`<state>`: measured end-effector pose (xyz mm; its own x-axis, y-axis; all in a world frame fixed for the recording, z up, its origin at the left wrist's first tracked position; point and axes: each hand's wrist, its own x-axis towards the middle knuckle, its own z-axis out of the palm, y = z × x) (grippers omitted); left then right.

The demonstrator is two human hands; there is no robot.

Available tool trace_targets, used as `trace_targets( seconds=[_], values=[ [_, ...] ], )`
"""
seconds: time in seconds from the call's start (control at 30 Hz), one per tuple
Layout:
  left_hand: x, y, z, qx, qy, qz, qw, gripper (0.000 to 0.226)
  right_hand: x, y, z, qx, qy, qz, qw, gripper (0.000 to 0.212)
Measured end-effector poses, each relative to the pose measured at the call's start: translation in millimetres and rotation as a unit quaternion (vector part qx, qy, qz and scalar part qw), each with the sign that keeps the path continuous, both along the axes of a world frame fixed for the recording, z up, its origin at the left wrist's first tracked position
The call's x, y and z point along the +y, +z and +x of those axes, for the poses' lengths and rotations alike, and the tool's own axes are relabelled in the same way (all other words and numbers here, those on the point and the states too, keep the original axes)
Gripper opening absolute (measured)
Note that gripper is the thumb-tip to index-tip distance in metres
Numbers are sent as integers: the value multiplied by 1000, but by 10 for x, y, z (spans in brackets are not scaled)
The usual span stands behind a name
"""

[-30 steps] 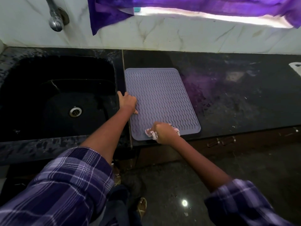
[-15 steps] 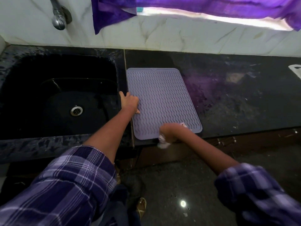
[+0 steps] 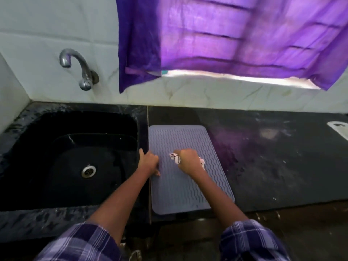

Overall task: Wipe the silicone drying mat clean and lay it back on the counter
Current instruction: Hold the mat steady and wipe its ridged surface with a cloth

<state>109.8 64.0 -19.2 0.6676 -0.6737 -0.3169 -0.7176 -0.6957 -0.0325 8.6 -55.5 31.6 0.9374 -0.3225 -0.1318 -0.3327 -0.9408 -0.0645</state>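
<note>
The grey-purple silicone drying mat [image 3: 180, 193] with wavy ridges lies flat on the black counter [image 3: 273, 166], just right of the sink. My left hand [image 3: 149, 163] presses on the mat's left edge, fingers curled down, thumb out toward the sink. My right hand [image 3: 189, 161] sits over the middle of the mat, closed on a bunched white patterned cloth [image 3: 175, 158] that sticks out on both sides of the fist and touches the mat.
A black sink [image 3: 56, 159] with a metal drain [image 3: 88, 171] lies left of the mat, a tap [image 3: 79, 70] on the wall above it. A purple curtain [image 3: 216, 40] hangs over the window. A white object [image 3: 339, 129] pokes in at the counter's right edge.
My right hand with the cloth has moved from the mat's front edge up to its middle. The left hand stays on the left edge. The camera has tilted upward.
</note>
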Motion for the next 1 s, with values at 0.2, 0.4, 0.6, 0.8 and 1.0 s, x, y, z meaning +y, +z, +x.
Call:
trace_targets(
  seconds=[0.2, 0.4, 0.6, 0.8, 1.0],
  values=[
    [-136, 97, 622, -16, 39, -33, 999, 33, -440, 33, 673, 11, -62, 159, 985, 28],
    [-526, 42, 1126, 9, 55, 23, 998, 102, -718, -56, 1659, -44, -6, 23, 999, 39],
    [-683, -78, 1355, -15, 56, 38, 998, 128, -621, -630, 2052, -3, 35, -37, 999, 38],
    [-606, -81, 1408, 14, 62, 11, 998, 130, -631, -641, 1893, 49, 20, -12, 999, 26],
    [-627, -46, 1382, 17, 52, 17, 998, 130, -858, -167, 2186, 82, -24, 89, 992, 28]
  ],
)
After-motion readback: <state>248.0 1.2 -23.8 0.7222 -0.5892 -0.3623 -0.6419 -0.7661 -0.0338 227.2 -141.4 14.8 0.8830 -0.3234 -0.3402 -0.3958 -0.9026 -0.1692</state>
